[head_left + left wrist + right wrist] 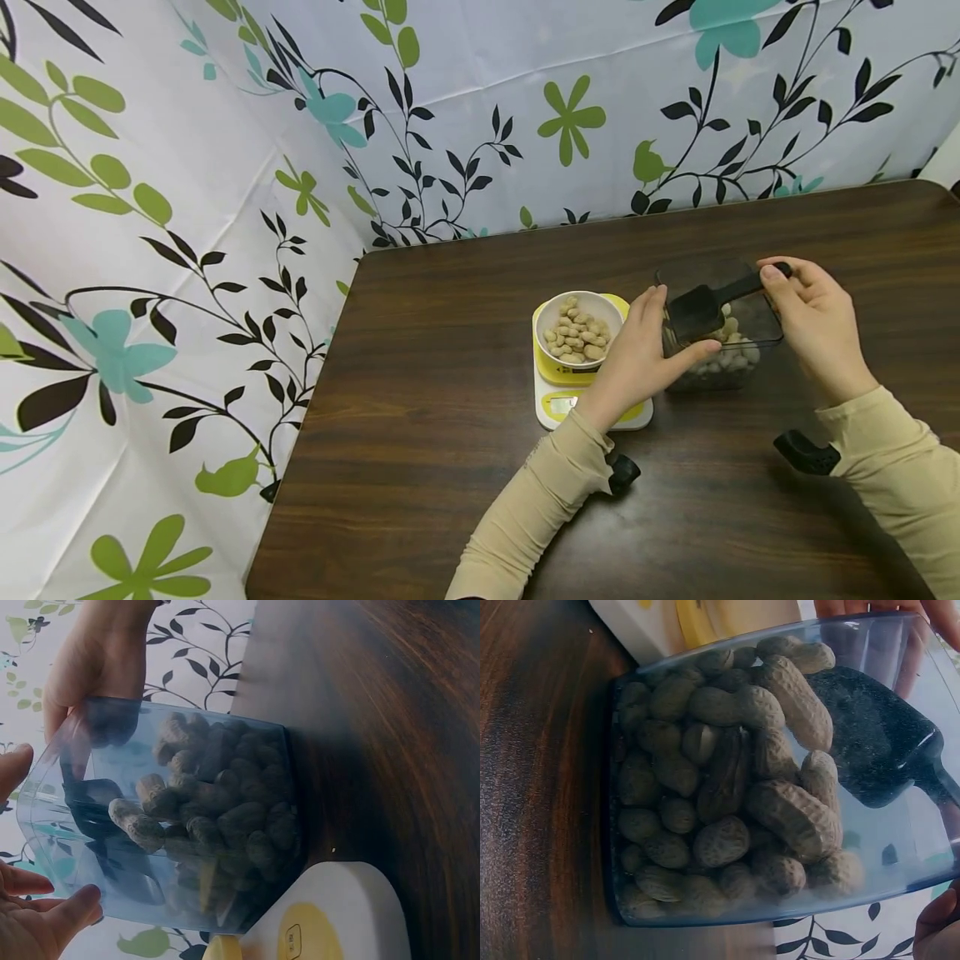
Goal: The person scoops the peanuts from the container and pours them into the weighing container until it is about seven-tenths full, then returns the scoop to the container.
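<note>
In the head view my right hand [813,321] pinches the handle of a black scoop [693,315], which lies slanted across the top of a clear plastic container [697,383]. Unshelled peanuts [720,840] fill the container's lower part; the right wrist view shows the scoop's blade above them, through the clear wall. My left hand [630,362] holds the container by its left side, thumb along the front and fingers up the side. Left of that hand, a white bowl [543,321] of peanuts [579,332] sits on a yellow and white kitchen scale [550,408].
A dark wood table [420,400] carries everything. Behind it and along its left edge hangs a white curtain [480,117] with leaf and flower prints. The scale stands close beside the container's left side, partly behind my left hand and wrist.
</note>
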`<state>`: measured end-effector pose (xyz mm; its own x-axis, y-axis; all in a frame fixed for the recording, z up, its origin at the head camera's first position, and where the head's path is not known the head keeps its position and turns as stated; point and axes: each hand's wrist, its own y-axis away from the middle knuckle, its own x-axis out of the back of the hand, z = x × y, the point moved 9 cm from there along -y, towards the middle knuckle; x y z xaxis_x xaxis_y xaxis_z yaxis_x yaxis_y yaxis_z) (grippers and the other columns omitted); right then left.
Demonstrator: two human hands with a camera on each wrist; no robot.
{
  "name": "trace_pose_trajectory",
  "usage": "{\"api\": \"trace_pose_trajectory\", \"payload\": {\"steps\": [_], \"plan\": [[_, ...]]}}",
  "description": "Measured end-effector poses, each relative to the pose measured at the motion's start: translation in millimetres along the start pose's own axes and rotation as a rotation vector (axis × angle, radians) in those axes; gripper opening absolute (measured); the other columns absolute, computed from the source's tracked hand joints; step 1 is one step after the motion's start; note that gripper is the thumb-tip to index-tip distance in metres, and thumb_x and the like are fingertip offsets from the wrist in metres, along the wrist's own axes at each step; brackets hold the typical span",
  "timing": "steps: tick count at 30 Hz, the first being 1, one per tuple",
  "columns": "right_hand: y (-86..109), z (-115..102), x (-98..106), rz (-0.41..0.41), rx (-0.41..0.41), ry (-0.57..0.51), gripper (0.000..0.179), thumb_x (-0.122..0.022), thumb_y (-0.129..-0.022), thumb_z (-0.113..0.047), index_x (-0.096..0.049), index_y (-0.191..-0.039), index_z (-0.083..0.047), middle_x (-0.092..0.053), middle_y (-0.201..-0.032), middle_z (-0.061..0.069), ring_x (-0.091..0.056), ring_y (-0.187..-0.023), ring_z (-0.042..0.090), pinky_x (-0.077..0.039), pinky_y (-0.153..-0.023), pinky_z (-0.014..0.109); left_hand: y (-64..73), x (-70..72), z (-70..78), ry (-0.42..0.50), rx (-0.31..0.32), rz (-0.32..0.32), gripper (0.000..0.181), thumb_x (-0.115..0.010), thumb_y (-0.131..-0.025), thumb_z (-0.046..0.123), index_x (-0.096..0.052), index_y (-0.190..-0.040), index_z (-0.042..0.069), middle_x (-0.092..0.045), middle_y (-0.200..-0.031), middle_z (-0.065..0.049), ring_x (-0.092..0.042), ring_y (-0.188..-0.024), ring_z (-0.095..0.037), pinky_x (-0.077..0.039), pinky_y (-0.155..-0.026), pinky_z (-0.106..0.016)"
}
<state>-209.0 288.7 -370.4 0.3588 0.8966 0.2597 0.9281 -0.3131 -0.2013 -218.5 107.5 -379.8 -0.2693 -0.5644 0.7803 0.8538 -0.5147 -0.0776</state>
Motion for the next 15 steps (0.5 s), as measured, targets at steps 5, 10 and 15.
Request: {"api": "trace_pose_trajectory", "payload": {"steps": [5, 10, 15], "plan": [[3.1, 0, -3, -0.021, 0.007, 0.014, 0.022, -0.053, -0.094, -0.029, -0.061, -0.113, -0.021, -0.041, -0.053, -0.017, -0.027, -0.048, 0.009, -0.019, -0.049, 0.031, 0.6, -0.1, -1.4, -0.003, -0.001, 0.007, 0.084, -0.05, -0.089, 0.057, -0.011, -0.151, 0.015, -0.018, -0.156, -0.005, -0.031, -0.14, -0.016, -0.037, -0.108, -0.03], [5.1, 4, -4, 0.0, -0.003, 0.041, 0.027, -0.055, -0.094, -0.027, -0.062, -0.117, -0.017, -0.043, -0.071, -0.015, -0.034, -0.059, 0.008, -0.025, -0.05, 0.025, 0.2, -1.1, -1.3, -0.008, -0.003, 0.0, 0.083, -0.049, -0.09, 0.057, -0.01, -0.151, 0.015, -0.017, -0.156, -0.005, -0.029, -0.141, -0.015, -0.036, -0.109, -0.03], [5.5, 10, -4, 0.005, -0.016, 0.106, 0.03, -0.05, -0.096, -0.03, -0.06, -0.122, -0.018, -0.04, -0.096, -0.019, -0.036, -0.077, 0.006, -0.03, -0.061, 0.019, 0.0, -2.4, -3.2, 0.004, 0.003, -0.009, 0.083, -0.048, -0.09, 0.057, -0.009, -0.151, 0.016, -0.015, -0.157, -0.004, -0.028, -0.141, -0.015, -0.036, -0.109, -0.03]]}}
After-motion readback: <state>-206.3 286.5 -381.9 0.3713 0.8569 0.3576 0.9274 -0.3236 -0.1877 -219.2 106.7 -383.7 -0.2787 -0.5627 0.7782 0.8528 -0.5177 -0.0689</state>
